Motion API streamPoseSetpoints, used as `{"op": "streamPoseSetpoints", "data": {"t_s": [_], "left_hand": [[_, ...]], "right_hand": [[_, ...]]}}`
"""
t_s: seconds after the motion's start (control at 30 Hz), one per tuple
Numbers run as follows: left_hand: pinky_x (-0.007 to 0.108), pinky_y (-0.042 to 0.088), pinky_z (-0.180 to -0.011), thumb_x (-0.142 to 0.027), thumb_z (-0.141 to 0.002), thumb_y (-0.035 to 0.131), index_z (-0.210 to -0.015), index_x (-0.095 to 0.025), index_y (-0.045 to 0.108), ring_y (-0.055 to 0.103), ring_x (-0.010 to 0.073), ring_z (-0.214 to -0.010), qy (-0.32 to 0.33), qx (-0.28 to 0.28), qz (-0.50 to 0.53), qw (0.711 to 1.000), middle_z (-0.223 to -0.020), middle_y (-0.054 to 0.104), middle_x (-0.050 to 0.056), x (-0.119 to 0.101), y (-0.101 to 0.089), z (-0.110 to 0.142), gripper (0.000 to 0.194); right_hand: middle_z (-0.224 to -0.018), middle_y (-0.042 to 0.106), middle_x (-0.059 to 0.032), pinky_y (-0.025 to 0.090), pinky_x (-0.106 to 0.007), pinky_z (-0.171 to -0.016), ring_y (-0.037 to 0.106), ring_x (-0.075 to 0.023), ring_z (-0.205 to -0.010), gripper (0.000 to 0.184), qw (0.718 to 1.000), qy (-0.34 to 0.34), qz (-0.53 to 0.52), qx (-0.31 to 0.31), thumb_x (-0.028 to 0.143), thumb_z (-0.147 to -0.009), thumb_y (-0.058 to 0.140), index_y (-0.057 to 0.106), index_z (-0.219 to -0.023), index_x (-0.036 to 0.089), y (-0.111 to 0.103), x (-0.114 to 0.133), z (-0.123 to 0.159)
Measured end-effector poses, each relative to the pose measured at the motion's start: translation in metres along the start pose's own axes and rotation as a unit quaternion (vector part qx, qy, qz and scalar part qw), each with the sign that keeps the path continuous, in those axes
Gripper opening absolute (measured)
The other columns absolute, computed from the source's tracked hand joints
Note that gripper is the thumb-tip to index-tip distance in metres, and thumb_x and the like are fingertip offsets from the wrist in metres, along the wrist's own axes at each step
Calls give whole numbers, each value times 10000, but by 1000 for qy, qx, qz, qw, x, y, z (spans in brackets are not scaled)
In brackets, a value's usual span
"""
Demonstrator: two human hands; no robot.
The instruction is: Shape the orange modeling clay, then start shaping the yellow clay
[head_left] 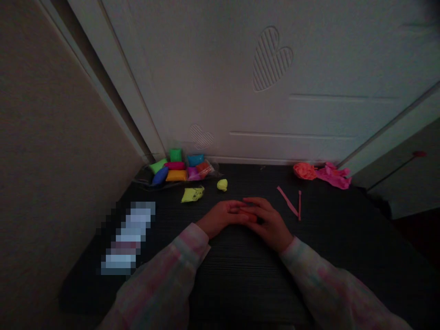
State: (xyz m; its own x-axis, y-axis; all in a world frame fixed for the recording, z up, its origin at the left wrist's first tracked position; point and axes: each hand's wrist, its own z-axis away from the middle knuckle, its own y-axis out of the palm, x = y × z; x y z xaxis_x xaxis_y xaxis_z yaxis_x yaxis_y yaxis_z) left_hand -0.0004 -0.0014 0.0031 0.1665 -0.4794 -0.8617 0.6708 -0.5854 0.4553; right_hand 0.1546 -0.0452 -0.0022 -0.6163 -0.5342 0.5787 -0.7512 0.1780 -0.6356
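My left hand point(225, 217) and my right hand point(270, 222) meet over the middle of the dark table. Between them they hold a piece of red-orange modelling clay point(252, 218), mostly covered by the fingers, so its shape is hard to make out. Beyond my left hand lie a yellow clay lump point(222, 185) and an opened yellow clay packet point(193, 194). To the right of my right hand are two pink plastic modelling tools point(288, 201), touching or nearly touching at their near ends.
Several coloured clay packets point(176, 175) in clear plastic lie at the back left. A crumpled orange piece point(304, 171) and a crumpled pink piece point(333, 175) sit at the back right. A pixelated bright rectangle point(129, 238) is at left. A white panel point(213, 82) rises behind the table point(233, 284).
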Motion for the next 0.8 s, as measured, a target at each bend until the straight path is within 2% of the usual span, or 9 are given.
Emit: {"op": "streamPoseSetpoints", "data": {"t_s": [0.1, 0.27, 0.5, 0.8], "left_hand": [[302, 399, -806, -134, -575, 677, -966, -121, 547, 602, 132, -779, 6, 1, 31, 999, -836, 654, 63, 1, 2, -1, 412], [294, 394, -794, -149, -575, 680, -884, -108, 575, 596, 115, -728, 9, -10, 5, 1000, -773, 651, 45, 3, 2, -2, 329], [291, 401, -780, -128, -579, 674, -965, -122, 549, 598, 119, -743, 5, -8, 30, 1000, -801, 649, 49, 2, 4, -1, 406], [264, 398, -739, -121, -552, 682, -862, -118, 590, 567, 94, -688, 2, -7, 19, 1000, -731, 632, 13, 2, 4, -2, 324]], "right_hand": [[-1013, 560, -75, 439, -373, -832, 510, -187, -965, 199, 1000, -8, 7, -8, 248, -718, 573, 611, -911, 225, 0, 0, -1], [-1076, 532, -84, 439, -386, -839, 499, -199, -1000, 265, 1000, 8, 3, 1, 258, -710, 580, 594, -973, 230, 0, 0, 0], [-1023, 564, -62, 429, -399, -846, 508, -196, -981, 211, 1000, -1, -5, -3, 256, -719, 569, 613, -925, 258, -1, 3, -2], [-1075, 525, -74, 413, -389, -874, 482, -198, -1016, 263, 999, 24, -16, 16, 257, -696, 592, 599, -958, 242, 5, 6, -2]]}}
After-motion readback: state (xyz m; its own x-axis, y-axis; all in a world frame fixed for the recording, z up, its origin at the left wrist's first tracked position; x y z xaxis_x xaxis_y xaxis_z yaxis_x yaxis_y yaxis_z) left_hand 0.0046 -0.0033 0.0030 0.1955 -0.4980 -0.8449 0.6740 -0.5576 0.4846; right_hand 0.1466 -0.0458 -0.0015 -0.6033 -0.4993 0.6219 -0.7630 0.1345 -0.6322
